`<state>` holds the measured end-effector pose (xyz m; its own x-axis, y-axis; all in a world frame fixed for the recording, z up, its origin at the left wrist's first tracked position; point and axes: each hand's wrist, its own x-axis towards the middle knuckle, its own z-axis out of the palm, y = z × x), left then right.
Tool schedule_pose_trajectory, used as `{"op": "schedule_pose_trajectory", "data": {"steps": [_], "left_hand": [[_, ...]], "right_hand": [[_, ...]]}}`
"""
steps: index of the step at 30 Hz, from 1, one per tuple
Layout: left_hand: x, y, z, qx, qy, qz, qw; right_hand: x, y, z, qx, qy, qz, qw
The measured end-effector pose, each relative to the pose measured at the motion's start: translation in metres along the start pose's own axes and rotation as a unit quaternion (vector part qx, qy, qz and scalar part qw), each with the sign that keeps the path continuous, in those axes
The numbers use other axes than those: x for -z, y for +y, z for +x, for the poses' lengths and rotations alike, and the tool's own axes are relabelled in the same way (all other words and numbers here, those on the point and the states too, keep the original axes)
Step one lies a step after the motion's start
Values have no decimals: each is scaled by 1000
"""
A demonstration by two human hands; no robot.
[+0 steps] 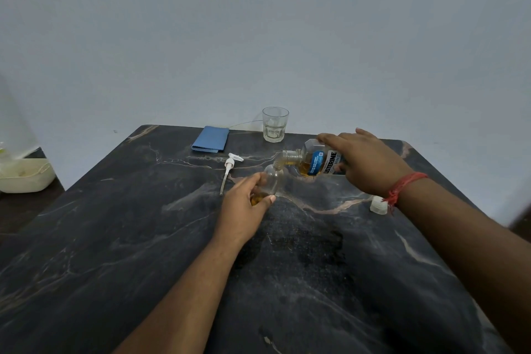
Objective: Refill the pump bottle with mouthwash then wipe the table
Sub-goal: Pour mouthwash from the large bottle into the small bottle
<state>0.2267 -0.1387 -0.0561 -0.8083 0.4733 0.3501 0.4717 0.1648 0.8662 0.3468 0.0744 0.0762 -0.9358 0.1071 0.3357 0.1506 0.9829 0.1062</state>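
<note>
Left hand [244, 204] grips clear pump bottle [271, 181], hiding its base. Right hand [365, 161] holds tilted mouthwash bottle [313, 162], rear covered. Dark marble table [143, 238]; blue cloth [211, 139] at far edge.

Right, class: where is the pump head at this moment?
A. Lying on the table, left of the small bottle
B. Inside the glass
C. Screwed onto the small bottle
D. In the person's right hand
A: the pump head lies flat on the table, left of the small bottle, whose open neck is taking mouthwash from the tilted Listerine bottle.
</note>
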Motion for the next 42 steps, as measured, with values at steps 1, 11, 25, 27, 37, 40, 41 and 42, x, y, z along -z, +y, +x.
{"op": "schedule_pose_trajectory", "data": {"steps": [1,11,25,27,37,40,41,42], "left_hand": [[0,0,0,0,1,-1,1000],[1,1,0,-5,-2,-6,1000],[2,5,-1,-2,-3,9,1000],[2,5,-1,-1,-2,10,1000],[1,3,0,-5,-2,14,1000],[2,4,0,-6,-4,16,1000],[2,5,-1,-7,-5,17,1000],[2,5,-1,-7,-5,18,1000]], "right_hand": [[0,0,0,0,0,-1,1000],[1,0,3,11,9,-14,1000],[1,3,6,20,8,-32,999],[2,3,6,22,8,-37,999],[5,0,7,21,0,-44,999],[6,0,6,19,-1,-45,999],[6,0,6,18,-1,-47,999],[6,0,6,19,0,-48,999]]}}
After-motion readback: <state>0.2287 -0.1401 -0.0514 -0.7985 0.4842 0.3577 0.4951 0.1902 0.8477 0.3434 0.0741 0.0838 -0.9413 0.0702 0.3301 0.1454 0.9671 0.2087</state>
